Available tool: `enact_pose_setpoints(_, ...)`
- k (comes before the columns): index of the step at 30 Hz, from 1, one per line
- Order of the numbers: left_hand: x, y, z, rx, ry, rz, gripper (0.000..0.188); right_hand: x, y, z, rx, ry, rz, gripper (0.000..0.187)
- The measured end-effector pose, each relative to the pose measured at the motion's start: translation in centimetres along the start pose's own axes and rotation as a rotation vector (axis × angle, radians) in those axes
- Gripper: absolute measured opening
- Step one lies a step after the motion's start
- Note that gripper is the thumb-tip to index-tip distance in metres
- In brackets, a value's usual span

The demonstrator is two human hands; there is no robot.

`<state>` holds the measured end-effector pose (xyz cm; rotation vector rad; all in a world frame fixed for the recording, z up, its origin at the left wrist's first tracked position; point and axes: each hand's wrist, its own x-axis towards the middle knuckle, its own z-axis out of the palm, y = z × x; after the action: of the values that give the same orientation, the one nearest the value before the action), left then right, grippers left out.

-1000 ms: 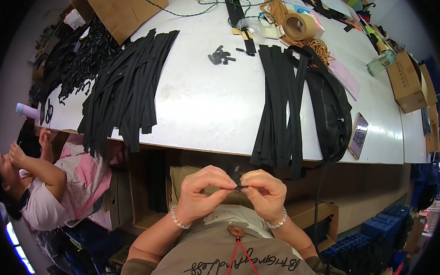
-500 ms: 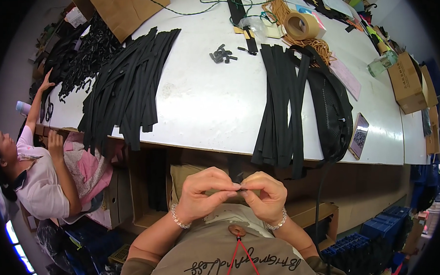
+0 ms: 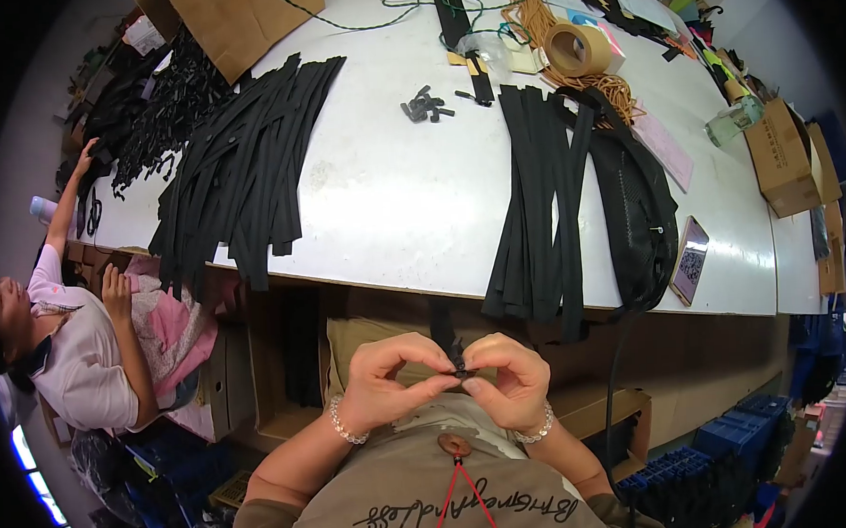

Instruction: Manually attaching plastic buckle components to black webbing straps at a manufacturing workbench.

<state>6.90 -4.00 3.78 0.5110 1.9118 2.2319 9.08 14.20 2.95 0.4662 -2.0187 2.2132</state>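
Close to my body, just off the near edge of the table (image 3: 395,265), both hands meet at the fingertips. My left hand (image 3: 388,374) and my right hand (image 3: 511,378) pinch a small black piece (image 3: 460,367) between thumbs and forefingers. Beyond the fingertips a black strap (image 3: 442,322) hangs in shadow and seems to join that piece; the fingers partly cover where they meet. More black straps lie in a wide heap (image 3: 249,168) at left and in a narrower bundle (image 3: 534,202) at right. Several small black pieces (image 3: 425,105) sit in a cluster between them.
A black mesh bag (image 3: 636,222) and a phone (image 3: 690,260) lie at right. Farther back are a tape roll (image 3: 576,52), brown cord (image 3: 530,19) and a bottle (image 3: 735,121). At left a co-worker (image 3: 87,345) reaches toward a dark pile (image 3: 166,105). Below is an open carton (image 3: 629,434).
My hands have lowered slightly and the fingertips have shifted on the black piece, so more of it shows. The co-worker's head has tipped back and their far hand has moved.
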Motion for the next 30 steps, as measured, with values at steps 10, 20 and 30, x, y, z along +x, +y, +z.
enact_pose_setpoints(10,0.9,1.0,-0.7,0.283,-0.150,0.313,0.020,-0.4,-0.1,0.4,0.056,0.072,0.020,0.028)
enact_pose_setpoints(20,0.7,0.8,-0.3,0.388,-0.107,0.199,0.021,-0.2,-0.1,0.4,-0.009,0.022,-0.025,0.019)
enact_pose_setpoints(30,0.5,-0.1,0.0,0.471,-0.076,0.299,0.022,0.0,-0.8,0.3,-0.083,0.055,-0.022,0.020)
